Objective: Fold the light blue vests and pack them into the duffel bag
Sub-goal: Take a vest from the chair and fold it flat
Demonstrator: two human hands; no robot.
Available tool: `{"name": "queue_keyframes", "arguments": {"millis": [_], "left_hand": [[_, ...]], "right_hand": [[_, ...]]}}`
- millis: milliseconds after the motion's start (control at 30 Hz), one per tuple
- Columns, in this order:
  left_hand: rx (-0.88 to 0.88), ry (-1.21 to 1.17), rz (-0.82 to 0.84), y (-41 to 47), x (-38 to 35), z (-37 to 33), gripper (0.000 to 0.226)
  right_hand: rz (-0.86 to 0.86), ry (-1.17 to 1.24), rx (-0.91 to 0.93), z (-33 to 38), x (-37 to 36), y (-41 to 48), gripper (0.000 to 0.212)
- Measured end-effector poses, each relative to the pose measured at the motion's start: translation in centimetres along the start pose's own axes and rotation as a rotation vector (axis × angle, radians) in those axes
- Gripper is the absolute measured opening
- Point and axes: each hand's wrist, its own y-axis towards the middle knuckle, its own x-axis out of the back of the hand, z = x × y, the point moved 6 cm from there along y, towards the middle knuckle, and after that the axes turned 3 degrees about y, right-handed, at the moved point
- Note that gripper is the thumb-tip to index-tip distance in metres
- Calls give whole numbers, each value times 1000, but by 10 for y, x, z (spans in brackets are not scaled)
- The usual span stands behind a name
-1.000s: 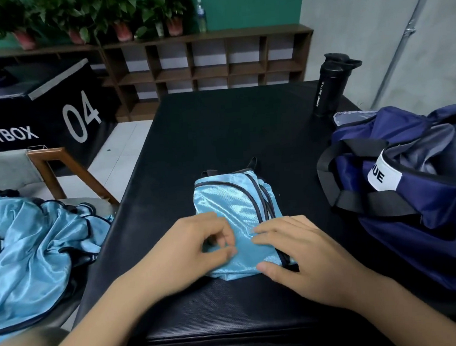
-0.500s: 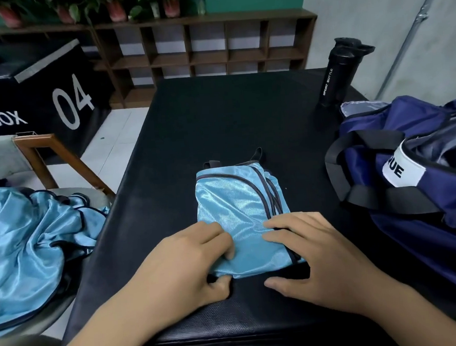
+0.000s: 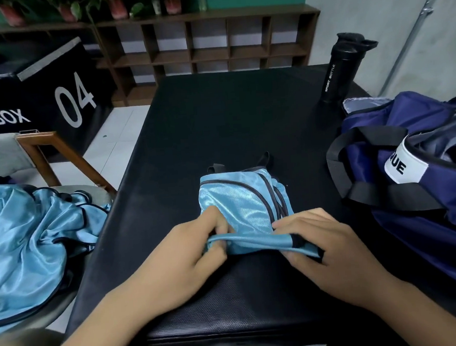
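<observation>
Both forearms reach in from the near edge of the black padded table [image 3: 217, 119], palms down. The left hand [image 3: 188, 245] pinches the near left corner of the folded light blue vest [image 3: 237, 207], thumb under the hem and fingers curled on top. The right hand [image 3: 326, 244] grips the near right corner the same way, and the hem is lifted between them. The vest lies at the table's middle, near the navy duffel bag [image 3: 424, 213] on the right. More light blue vests [image 3: 29, 240] lie heaped on a wooden-armed chair [image 3: 55, 155] at left. A black sport bottle [image 3: 338, 73] stands behind the bag.
</observation>
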Motion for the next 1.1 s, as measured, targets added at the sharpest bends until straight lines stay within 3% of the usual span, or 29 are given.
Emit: {"name": "queue_keyframes", "arguments": {"millis": [33,167,233,367,533,800,967,1100], "left_hand": [[7,-35,-36,0,3,2,20],[43,-172,-212,0,13,4,9],[95,-258,-271,-1,14,7,18],[186,-352,-228,3,8,12,41],[328,-368,-255,6,-5,22,22],[510,-148,-229,13,0,31,32],[544,5,-173,14,7,33,30],[531,99,-241,14,11,33,25]], "right_hand": [[-28,65,-58,0,2,-1,9],[-151,218,-216,6,5,-4,29],[-206,211,-282,8,6,-3,32],[-348,238,-406,1,13,-1,22],[-435,289,-479,-2,13,8,21],[-272,161,-586,-21,6,27,49],[-209,-50,-600,-34,2,30,48],[-252,-182,-465,-31,1,31,30]]}}
